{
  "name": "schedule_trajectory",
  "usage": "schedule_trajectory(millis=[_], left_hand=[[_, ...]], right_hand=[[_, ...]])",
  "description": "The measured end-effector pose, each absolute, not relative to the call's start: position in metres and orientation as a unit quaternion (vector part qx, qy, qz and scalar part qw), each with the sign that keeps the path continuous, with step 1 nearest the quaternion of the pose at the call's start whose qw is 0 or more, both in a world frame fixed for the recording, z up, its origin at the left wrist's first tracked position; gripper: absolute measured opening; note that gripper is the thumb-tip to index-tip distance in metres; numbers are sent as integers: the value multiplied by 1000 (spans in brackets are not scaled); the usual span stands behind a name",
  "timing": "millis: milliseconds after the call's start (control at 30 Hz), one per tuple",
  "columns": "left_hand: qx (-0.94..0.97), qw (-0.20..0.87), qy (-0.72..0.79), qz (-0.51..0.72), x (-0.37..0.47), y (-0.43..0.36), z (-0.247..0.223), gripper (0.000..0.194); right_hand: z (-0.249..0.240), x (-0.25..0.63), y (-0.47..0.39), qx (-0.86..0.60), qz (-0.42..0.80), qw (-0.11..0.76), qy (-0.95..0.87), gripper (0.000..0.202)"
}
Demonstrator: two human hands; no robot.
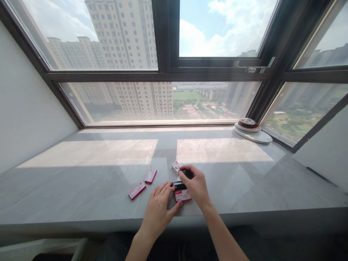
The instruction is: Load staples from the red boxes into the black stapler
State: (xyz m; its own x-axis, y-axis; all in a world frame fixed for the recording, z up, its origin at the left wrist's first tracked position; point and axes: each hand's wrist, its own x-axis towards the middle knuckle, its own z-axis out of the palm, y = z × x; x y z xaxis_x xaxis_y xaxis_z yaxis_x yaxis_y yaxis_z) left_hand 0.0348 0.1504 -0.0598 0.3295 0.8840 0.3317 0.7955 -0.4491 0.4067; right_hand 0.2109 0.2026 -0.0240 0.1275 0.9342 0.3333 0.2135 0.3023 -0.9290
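Near the front of the grey stone sill, my left hand (160, 204) has its fingertips at the left end of a black item (178, 186) and its thumb by a red and white box (182, 196). The black item lies just behind that box. My right hand (195, 183) is closed round a dark object (187, 174), mostly hidden by the fingers. Just behind it sits a small white and red box (175, 167). Two flat red and white boxes, one nearer (137, 190) and one farther (150, 176), lie to the left.
The stone sill (81, 192) runs beneath large windows with dark frames (163, 77). A stack of round plates or lids (251, 130) stands at the back right corner. At the bottom left, below the sill, is a pale-edged object (46, 244).
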Motion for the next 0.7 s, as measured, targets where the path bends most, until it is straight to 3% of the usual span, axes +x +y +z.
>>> schedule_trajectory(millis=[133, 300, 400, 567, 700], left_hand=[[796, 86, 529, 280, 29, 153, -62, 32], [781, 124, 531, 305, 22, 154, -64, 28], [780, 136, 526, 310, 21, 153, -63, 28], [807, 109, 516, 267, 23, 154, -59, 38], [802, 116, 520, 269, 25, 154, -59, 37]], right_hand=[[-37, 249, 203, -419, 464, 701, -341, 40], [-76, 295, 182, -483, 501, 674, -248, 51], [-87, 306, 167, -574, 445, 612, -315, 49], [-76, 288, 155, -677, 361, 371, -523, 48], [-60, 256, 153, -665, 288, 298, -621, 45]])
